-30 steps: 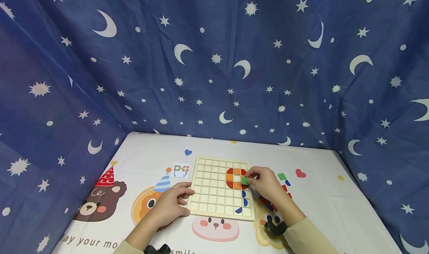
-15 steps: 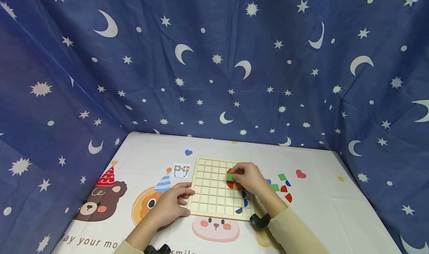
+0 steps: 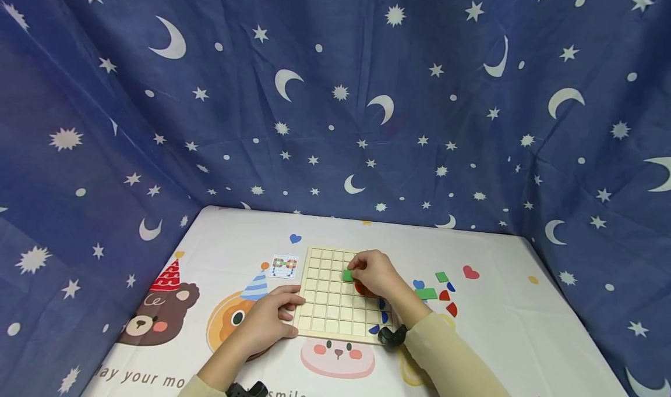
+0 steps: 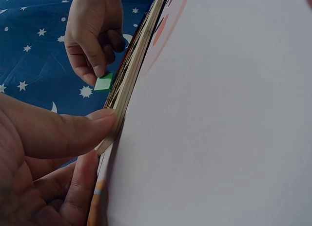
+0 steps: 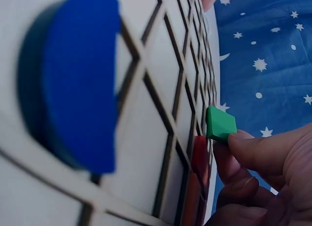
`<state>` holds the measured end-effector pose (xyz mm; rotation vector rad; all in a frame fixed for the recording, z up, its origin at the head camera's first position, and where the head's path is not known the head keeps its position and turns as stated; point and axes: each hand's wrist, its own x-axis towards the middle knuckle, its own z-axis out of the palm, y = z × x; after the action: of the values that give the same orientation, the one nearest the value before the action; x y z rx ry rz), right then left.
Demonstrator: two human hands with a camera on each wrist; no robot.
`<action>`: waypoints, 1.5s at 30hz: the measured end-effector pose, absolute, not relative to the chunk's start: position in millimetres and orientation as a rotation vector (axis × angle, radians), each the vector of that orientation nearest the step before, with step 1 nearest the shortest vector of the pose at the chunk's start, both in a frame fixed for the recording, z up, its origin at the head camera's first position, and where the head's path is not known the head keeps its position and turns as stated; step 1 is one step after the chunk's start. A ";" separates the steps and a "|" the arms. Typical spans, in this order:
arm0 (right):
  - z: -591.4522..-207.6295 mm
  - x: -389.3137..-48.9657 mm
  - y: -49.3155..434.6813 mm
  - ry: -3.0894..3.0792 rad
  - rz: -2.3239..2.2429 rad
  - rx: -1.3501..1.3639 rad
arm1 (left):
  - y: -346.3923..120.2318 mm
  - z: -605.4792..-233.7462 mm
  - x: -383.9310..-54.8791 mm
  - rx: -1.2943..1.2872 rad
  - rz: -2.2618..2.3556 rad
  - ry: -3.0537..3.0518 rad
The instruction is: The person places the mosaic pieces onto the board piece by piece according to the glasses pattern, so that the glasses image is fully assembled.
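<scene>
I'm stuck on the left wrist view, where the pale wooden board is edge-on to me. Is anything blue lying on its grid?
Observer: Yes. The head view shows three blue half-round pieces on the pale wooden grid board, along its right side toward the near corner.
Operator: I can see the green square tile in the right hand. Any other green pieces about?
Observer: Yes, green pieces lie on the white printed tablecloth, off the board's right side.
</scene>
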<state>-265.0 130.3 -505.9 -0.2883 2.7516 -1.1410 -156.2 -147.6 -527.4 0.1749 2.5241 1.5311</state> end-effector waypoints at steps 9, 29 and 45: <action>-509.0 -263.4 130.5 2.761 -1.115 -0.286 | -145.9 -527.8 -158.2 0.191 1.520 2.530; -512.5 -261.9 131.5 2.777 -1.063 -0.345 | -144.6 -530.6 -160.1 0.191 1.514 2.527; -498.5 -240.2 158.1 2.791 -1.147 -0.252 | -146.9 -533.3 -159.4 0.205 1.517 2.528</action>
<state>-240.2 158.1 -498.5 -0.2521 2.7908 -1.1471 -159.4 -146.9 -533.3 0.2049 2.5280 1.5174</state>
